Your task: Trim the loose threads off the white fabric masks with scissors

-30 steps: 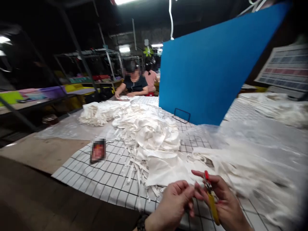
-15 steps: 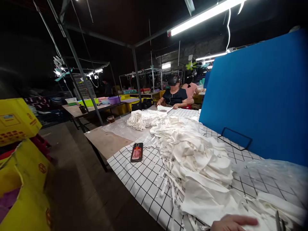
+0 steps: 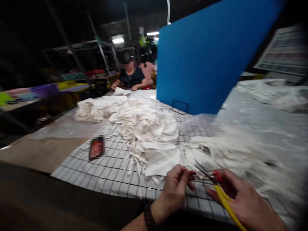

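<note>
Both hands back in view, left hand [image 3: 176, 186] pinching white cloth [image 3: 166, 162], right hand [image 3: 240, 200] gripping scissors [image 3: 216, 187] beside it.

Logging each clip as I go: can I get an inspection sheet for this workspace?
Surface: table under a white cloth with a black grid.
Job's things: yellow-handled scissors; heap of white fabric pieces.
Clutter: phone lying flat; cut strips by the heap.
Hands: left hand pinches something small, too blurred to name; right hand holds the scissors, blades pointing at the left fingers.
Cables: white cord hanging overhead.
Surroundings: blue board upright; two people seated at the far end.
</note>
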`<state>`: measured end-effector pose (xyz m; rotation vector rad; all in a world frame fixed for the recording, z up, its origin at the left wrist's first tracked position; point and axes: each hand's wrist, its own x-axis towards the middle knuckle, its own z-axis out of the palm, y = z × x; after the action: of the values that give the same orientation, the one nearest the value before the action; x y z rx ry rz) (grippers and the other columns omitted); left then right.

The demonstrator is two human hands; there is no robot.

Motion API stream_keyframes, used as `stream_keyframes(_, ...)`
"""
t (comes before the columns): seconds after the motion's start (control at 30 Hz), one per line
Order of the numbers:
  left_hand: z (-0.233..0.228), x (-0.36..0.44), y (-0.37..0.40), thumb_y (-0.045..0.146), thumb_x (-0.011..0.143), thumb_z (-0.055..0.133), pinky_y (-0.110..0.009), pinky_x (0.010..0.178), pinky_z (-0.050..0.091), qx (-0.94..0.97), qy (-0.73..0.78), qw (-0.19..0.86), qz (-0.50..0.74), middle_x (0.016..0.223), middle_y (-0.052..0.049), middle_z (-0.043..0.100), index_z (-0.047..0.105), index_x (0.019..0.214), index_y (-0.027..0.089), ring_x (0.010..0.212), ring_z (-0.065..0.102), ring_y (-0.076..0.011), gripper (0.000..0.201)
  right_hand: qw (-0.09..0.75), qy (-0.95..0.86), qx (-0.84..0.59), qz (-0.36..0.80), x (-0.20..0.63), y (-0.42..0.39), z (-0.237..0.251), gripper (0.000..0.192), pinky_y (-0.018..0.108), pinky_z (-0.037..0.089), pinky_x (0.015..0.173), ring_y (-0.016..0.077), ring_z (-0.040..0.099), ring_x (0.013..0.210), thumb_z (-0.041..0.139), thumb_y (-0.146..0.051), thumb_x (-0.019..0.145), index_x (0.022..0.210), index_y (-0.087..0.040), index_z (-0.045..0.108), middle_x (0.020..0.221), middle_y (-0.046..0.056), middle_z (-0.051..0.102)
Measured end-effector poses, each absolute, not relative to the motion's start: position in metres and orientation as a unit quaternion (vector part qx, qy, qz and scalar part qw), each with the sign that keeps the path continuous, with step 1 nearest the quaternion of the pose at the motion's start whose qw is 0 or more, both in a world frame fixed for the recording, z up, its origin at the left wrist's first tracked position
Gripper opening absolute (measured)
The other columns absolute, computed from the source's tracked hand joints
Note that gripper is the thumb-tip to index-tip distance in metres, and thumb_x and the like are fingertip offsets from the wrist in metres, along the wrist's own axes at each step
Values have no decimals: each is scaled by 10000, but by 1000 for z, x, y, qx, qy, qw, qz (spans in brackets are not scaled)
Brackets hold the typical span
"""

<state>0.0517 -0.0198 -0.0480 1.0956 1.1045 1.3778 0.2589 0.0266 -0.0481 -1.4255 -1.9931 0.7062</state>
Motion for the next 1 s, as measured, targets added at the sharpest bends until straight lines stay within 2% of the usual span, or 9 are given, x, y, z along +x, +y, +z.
stream_keyframes(0.1,-48,48,-22,417,960,470,-272,736,453,526,473,463,533,765,-39,609,615,883,146,679,597,-133,318,189,-779,-556,219,255,17,-22,321,292,464,525,210,603,601,743,-441,664,878,-273,572,693,1,637)
stream_keyframes(0.2,-50,47,-22,375,977,440,-261,702,447,570,466,443,511,771,-28,570,596,874,155,685,588,-132,289,157,-791,-552,211,248,10,-7,325,287,435,560,195,583,630,707,-460,713,896,-249,541,720,-3,612)
stream_keyframes(0.37,-52,48,-23,330,993,410,-262,692,439,605,459,430,489,805,-19,545,582,893,168,687,568,-123,256,147,-798,-543,217,243,6,-5,318,289,407,606,191,569,687,694,-433,725,877,-228,504,788,7,608)
stream_keyframes(0.57,-52,47,-23,294,994,413,-259,687,435,619,441,438,479,816,-13,534,572,888,175,697,556,-119,226,134,-792,-527,279,242,9,-5,292,277,394,626,174,555,696,691,-376,718,890,-234,502,812,-10,620)
stream_keyframes(0.77,-54,42,-24,298,993,419,-261,682,436,631,428,451,464,814,-19,538,574,873,174,712,550,-124,232,123,-791,-513,311,244,8,-5,315,244,351,571,146,499,634,708,-373,702,819,-232,452,723,-38,574)
stream_keyframes(1.0,-55,41,-24,306,991,421,-258,669,458,626,414,475,459,846,-33,555,590,902,168,709,560,-127,236,112,-803,-514,281,245,7,-8,324,234,283,518,122,420,545,687,-388,724,748,-232,404,593,-70,486)
